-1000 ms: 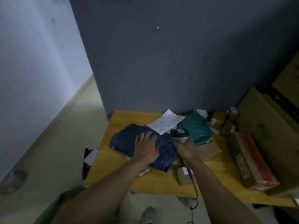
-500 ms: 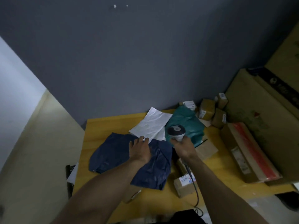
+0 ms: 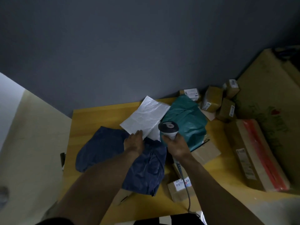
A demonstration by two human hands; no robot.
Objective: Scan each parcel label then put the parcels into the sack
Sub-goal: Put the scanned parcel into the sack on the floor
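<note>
Yellow table (image 3: 90,120) stands against a dark grey wall. White parcel (image 3: 146,117) lies by the far edge, overlapping the blue parcel (image 3: 103,148). Left hand (image 3: 134,143) meets its near corner, presumably to expose a label; pinching or merely touching, cannot tell. Right hand (image 3: 177,146) is clenched round the scanner (image 3: 168,129), held just beside that parcel, ready to read. No sack visible.

Navy mailer bag (image 3: 113,151), white mailer (image 3: 146,117), teal mailer (image 3: 186,120), brown cartons (image 3: 211,99), red-striped box (image 3: 259,153) sat on yellow table (image 3: 97,116).
</note>
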